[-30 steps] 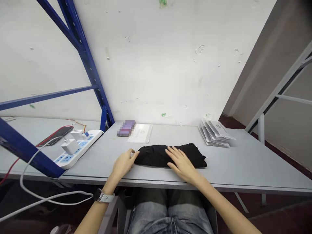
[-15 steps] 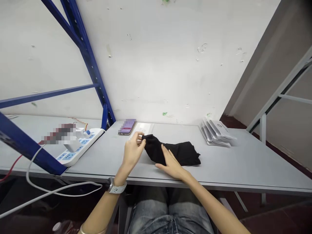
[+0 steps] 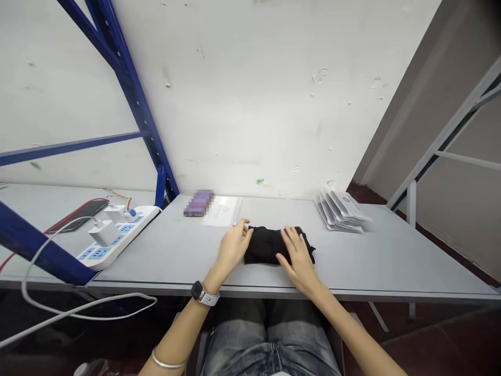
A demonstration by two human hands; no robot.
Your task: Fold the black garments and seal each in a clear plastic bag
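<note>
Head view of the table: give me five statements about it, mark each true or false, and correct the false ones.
1. A watch sits on the wrist of the left hand. True.
2. The right hand rests on the black cloth. True.
3. The black cloth lies spread out across most of the table. False: it is a small bundle between the two hands.
4. A white charger is plugged into the power strip. True.
5. The white packets lie to the left of the hands. False: the white packets lie to the right of the hands, at the far edge of the table.
</note>
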